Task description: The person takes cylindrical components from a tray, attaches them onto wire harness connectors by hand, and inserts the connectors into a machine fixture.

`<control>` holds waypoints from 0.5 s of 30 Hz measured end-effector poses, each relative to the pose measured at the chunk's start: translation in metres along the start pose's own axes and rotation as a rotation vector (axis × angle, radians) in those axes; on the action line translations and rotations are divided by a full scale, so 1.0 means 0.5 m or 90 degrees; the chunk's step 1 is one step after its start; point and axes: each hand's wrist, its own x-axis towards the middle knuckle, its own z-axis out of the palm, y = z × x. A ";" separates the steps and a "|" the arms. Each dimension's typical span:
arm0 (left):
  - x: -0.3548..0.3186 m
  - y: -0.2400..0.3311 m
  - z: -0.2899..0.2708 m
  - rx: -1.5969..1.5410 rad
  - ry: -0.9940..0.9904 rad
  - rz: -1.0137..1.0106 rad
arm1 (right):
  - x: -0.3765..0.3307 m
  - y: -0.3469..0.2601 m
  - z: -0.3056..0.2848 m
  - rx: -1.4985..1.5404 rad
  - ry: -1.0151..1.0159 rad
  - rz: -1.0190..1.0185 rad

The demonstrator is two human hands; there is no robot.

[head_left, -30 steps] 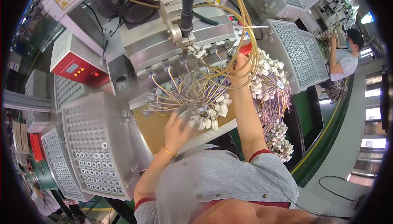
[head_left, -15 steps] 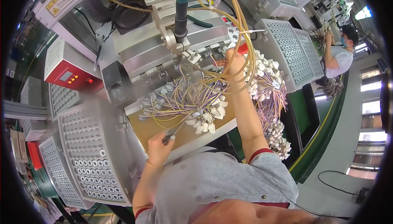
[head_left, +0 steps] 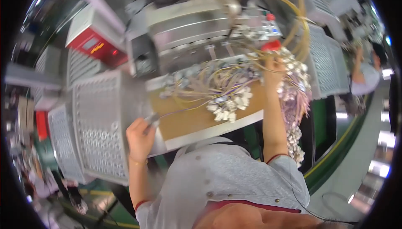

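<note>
My left hand [head_left: 140, 139] is closed at the left end of the tan work board, gripping a dark grey end piece. From that piece a thin purple and yellow wire [head_left: 184, 111] runs right to the pile of wire harnesses [head_left: 222, 78]. White plug connectors [head_left: 228, 107] lie along the near side of this pile, with grey round ends at its far left. My right hand [head_left: 274, 67] is at the pile's right end, next to a red part and a hanging bundle of harnesses [head_left: 295, 99]. Its fingers are smeared by motion, so what they touch cannot be made out.
A metal machine [head_left: 188, 30] stands behind the board, with loops of yellow tubing [head_left: 305, 40] at right. Perforated racks [head_left: 98, 124] flank the left side, near a red and white control box [head_left: 94, 40]. A co-worker [head_left: 364, 76] is at far right.
My left hand has moved left, drawing the wire out straighter from the pile. My right hand has shifted right from the machine's front toward the hanging bundle. The whole view has turned and blurred.
</note>
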 end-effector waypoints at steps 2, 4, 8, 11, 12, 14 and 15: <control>-0.018 -0.009 0.013 -0.004 0.050 -0.040 | -0.103 -0.109 0.009 0.053 -0.114 -0.007; -0.021 -0.002 0.014 -0.245 -0.020 -0.203 | -0.181 -0.112 0.013 -0.011 -0.401 -0.041; -0.004 0.045 -0.001 -0.688 -0.079 -0.360 | -0.281 -0.207 0.159 0.046 -0.564 -0.474; -0.023 -0.029 -0.004 -0.395 0.030 -0.221 | -0.285 -0.184 0.193 0.024 -0.619 -0.492; -0.018 -0.048 -0.046 -0.076 0.066 -0.190 | -0.281 -0.183 0.196 0.036 -0.626 -0.494; -0.024 -0.143 -0.125 0.030 0.239 -0.225 | -0.272 -0.194 0.196 0.050 -0.597 -0.457; -0.013 -0.158 -0.178 0.088 0.261 -0.347 | -0.267 -0.195 0.185 0.032 -0.649 -0.394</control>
